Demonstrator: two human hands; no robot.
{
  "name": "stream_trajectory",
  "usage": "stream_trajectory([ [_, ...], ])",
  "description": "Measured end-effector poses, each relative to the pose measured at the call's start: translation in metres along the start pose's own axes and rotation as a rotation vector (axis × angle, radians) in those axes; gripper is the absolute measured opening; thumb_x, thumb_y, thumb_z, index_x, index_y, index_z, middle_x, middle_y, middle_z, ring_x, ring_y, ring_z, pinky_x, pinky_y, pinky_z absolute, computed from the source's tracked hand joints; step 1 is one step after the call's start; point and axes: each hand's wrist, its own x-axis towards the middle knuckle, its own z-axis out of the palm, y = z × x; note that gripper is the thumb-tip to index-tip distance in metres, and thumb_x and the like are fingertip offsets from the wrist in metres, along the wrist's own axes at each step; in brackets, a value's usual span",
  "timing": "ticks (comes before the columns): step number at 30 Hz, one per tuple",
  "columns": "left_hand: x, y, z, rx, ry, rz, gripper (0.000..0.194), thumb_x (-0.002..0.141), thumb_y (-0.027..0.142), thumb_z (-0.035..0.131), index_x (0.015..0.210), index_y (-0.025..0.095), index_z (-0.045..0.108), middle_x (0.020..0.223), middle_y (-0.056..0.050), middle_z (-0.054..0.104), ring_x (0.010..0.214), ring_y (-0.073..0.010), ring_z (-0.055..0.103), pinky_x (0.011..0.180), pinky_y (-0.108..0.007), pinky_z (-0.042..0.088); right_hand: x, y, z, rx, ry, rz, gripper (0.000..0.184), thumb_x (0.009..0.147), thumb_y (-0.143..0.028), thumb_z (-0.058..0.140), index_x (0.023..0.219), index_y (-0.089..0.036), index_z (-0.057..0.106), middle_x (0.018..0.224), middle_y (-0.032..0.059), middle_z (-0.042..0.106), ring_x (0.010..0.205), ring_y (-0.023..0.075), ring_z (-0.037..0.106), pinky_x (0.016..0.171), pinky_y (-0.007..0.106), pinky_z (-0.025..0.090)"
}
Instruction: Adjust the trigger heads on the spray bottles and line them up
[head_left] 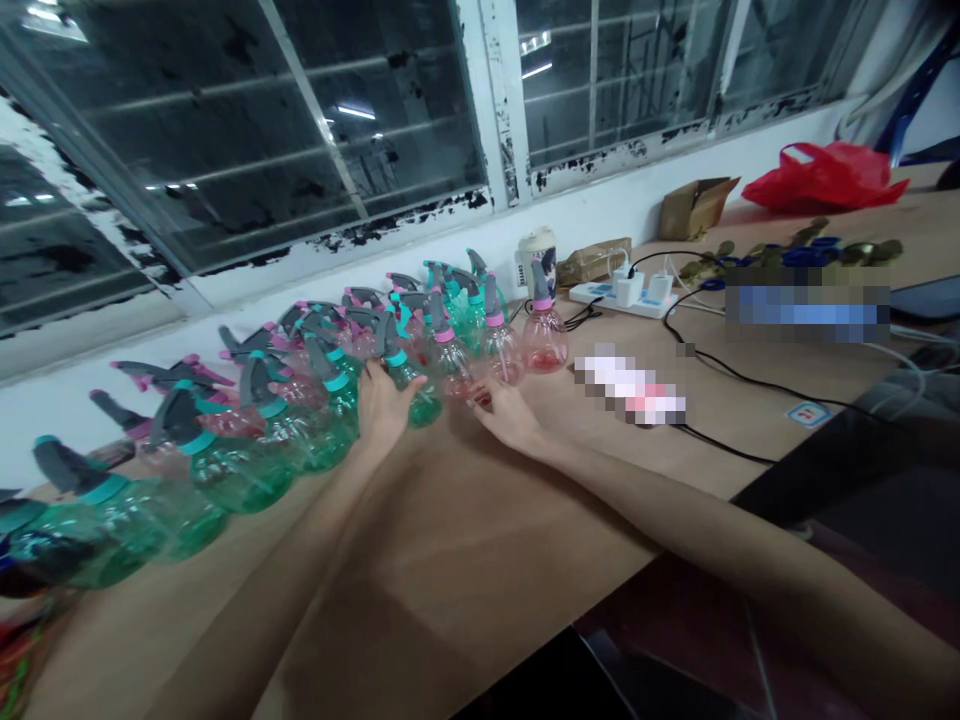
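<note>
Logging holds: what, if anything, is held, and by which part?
Hold unclear: left grip is at the body of a green spray bottle, right grip near the base of a pink spray bottle.

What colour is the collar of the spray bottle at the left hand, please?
The collar is turquoise, clearest in head view.

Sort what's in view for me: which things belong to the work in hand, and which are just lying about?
Apparently in use:
green bottles, left hand at one
pink bottles, right hand beside them

Apparently just lying about:
cup
power strip
box
red bag
</note>
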Motion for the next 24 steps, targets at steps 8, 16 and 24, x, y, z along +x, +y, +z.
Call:
stream_trajectory([
  [8, -0.028, 0.004, 0.0, -0.136, 0.102, 0.048, 0.078, 0.075, 0.043, 0.065, 0.133, 0.008, 0.025, 0.13, -0.025, 0.039, 0.126, -0.0385, 0.037, 0.1, -0.053, 0.035, 0.0, -0.002, 0.001, 0.004, 0.004, 0.008, 0.013, 0.079, -0.013, 0.055, 0.092, -0.017, 0.056, 0.087, 0.0053, 0.067, 0.083, 0.0166, 0.063, 0.077, 0.032, 0.05],
  [16, -0.079, 0.018, 0.006, -0.344, 0.005, 0.297, 0.042, 0.087, 0.027, 0.052, 0.126, 0.019, 0.038, 0.13, -0.013, 0.044, 0.124, -0.0225, 0.044, 0.104, -0.041, 0.038, 0.006, -0.003, -0.014, 0.062, 0.068, 0.019, 0.013, 0.08, -0.013, 0.052, 0.092, -0.016, 0.055, 0.087, 0.0055, 0.066, 0.08, 0.0163, 0.063, 0.075, 0.031, 0.05],
  [24, -0.023, 0.058, 0.051, -0.418, 0.107, 0.142, 0.055, 0.082, 0.018, 0.055, 0.13, 0.011, 0.03, 0.131, -0.022, 0.038, 0.127, -0.0317, 0.038, 0.106, -0.049, 0.033, 0.018, 0.012, -0.028, 0.145, 0.244, 0.039, 0.017, 0.076, -0.014, 0.051, 0.093, -0.016, 0.053, 0.085, 0.0058, 0.064, 0.074, 0.0159, 0.062, 0.072, 0.032, 0.051],
])
